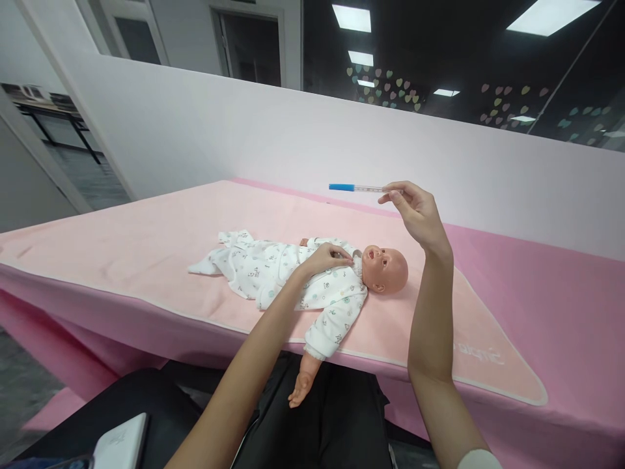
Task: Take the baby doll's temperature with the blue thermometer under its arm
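Note:
A baby doll [385,269] in white patterned clothes [263,260] lies on its back on a light pink mat [161,228], head to the right. One of its arms hangs over the table's front edge. My left hand [326,259] rests on the doll's chest, fingers closed together at the collar [358,264], seeming to pinch the cloth there. Raised above the doll's head, my right hand [415,212] pinches a glass thermometer [367,189] by its right end. The thermometer is level, and its blue end [340,187] points left.
A pink cloth [561,299] covers the table under the mat. Behind it stands a white partition [293,143] with dark glass above. A white flat device or box [122,443] lies at the lower left, near my legs.

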### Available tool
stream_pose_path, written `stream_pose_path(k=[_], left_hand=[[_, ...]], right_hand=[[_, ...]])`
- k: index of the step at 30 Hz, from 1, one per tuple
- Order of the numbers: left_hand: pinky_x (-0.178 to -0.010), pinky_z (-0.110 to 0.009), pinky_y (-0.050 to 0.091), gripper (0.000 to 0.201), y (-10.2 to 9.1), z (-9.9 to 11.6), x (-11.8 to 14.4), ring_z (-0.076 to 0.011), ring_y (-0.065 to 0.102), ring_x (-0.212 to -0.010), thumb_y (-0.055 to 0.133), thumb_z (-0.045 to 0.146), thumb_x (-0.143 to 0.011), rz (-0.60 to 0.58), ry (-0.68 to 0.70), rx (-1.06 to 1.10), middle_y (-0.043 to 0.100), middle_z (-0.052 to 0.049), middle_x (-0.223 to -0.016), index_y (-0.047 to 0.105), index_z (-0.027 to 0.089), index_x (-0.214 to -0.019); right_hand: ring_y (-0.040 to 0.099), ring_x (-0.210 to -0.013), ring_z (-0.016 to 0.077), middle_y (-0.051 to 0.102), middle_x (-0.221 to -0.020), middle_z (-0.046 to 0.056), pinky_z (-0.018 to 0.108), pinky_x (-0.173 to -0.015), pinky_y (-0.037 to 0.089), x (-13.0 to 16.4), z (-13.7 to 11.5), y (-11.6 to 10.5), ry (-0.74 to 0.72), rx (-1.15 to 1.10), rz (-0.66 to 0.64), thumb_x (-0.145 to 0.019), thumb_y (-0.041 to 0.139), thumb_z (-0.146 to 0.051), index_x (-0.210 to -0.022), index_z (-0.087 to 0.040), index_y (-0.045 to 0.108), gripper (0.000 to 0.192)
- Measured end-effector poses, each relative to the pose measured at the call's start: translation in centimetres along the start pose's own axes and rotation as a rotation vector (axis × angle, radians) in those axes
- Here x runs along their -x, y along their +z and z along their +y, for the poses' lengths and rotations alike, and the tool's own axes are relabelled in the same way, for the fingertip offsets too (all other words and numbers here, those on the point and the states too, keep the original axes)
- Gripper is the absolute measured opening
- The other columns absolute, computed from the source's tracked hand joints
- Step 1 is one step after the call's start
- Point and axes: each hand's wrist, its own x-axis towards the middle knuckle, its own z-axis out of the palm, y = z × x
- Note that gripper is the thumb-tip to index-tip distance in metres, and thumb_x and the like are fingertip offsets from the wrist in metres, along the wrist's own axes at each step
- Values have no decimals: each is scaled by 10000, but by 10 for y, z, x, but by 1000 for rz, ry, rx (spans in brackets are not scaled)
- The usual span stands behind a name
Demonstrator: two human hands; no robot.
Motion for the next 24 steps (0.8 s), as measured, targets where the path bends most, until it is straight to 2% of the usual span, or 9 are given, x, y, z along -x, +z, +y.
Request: stream_pose_path(k=[24], left_hand=[[-490,-205,302,300,0,-1,-1,-75,411,-526,687,394,-619,14,-7,-23,574,-3,-563,709,134,-767]], right_hand=[[604,-794,149,624,-712,-4,315,-779,440,2,-4,-2,40,23,-3,-827,506,-413,-923,-209,639,262]])
